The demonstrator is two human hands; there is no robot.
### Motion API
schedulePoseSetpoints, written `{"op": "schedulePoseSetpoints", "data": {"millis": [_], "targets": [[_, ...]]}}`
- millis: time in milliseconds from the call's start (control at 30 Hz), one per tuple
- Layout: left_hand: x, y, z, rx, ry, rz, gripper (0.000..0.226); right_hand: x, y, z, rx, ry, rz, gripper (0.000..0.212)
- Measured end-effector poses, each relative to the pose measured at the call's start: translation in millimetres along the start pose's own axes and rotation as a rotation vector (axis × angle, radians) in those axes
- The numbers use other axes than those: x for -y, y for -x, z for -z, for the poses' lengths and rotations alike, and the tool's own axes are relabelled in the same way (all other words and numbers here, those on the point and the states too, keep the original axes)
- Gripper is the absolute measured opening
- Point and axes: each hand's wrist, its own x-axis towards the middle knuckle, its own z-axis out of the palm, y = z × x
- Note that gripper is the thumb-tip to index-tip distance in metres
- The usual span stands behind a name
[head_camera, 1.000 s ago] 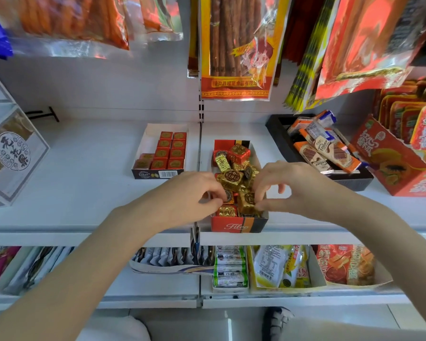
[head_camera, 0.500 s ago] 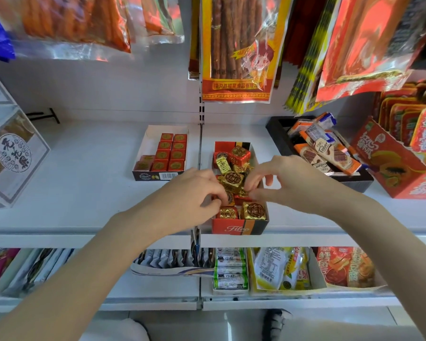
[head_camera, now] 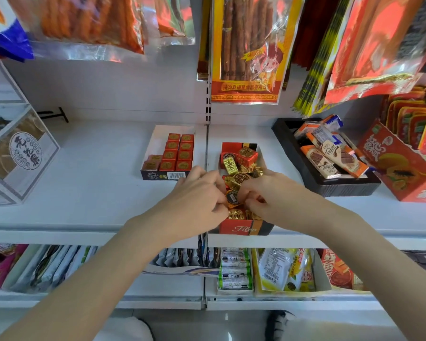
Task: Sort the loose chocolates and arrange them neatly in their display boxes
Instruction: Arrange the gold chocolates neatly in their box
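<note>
A red, orange and black display box [head_camera: 244, 228] stands at the shelf's front edge, heaped with loose gold and red foil chocolates [head_camera: 241, 179]. My left hand [head_camera: 197, 193] reaches into the box from the left, fingers curled down among the gold pieces near the front. My right hand [head_camera: 263, 193] comes in from the right, its fingertips pinching a gold chocolate in the middle of the box. A red cube chocolate [head_camera: 248, 155] lies on top at the back. To the left, a white box [head_camera: 155, 143] holds red square chocolates [head_camera: 180, 153] in tidy rows.
A black tray [head_camera: 290, 141] of orange wafer bars sits to the right, beside a red carton [head_camera: 399, 166]. A clear case [head_camera: 17, 153] stands at far left. Snack bags hang overhead. A lower shelf [head_camera: 158, 299] carries packets.
Both hands have closed in over the front half of the box. The right hand dropped lower and nearer, fingers now curled onto a gold piece; the chocolates under them have shifted.
</note>
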Motion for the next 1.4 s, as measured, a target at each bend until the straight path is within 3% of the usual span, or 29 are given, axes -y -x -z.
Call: {"op": "schedulePoseSetpoints", "data": {"millis": [200,400,500,667,933,1067,1167,1400], "targets": [[2,-1,3,-0.038,0.034,-0.078,0.025,-7,4,8,0.121,-0.115,0.037,0.022],[2,-2,8,-0.071,0.088,-0.100,0.020,-9,0,5,0.091,-0.223,0.004,0.002],[1,-1,9,-0.077,0.125,-0.079,0.015,-6,-2,2,0.056,-0.259,0.001,0.016],[8,2,12,-0.153,0.128,-0.037,0.020,-3,-3,3,-0.018,-0.239,0.001,0.021],[13,-2,12,-0.084,0.058,-0.057,0.025,0,-7,-2,0.017,-0.200,0.029,0.022],[11,-4,13,-0.070,0.012,-0.062,0.027,-6,-6,6,0.084,-0.263,0.045,0.004],[9,-6,12,-0.061,-0.019,-0.056,0.029,-16,-3,14,0.002,-0.334,0.027,0.008],[3,-14,9,-0.016,-0.052,0.007,0.035,-24,-1,13,-0.154,-0.236,0.006,0.013]]}}
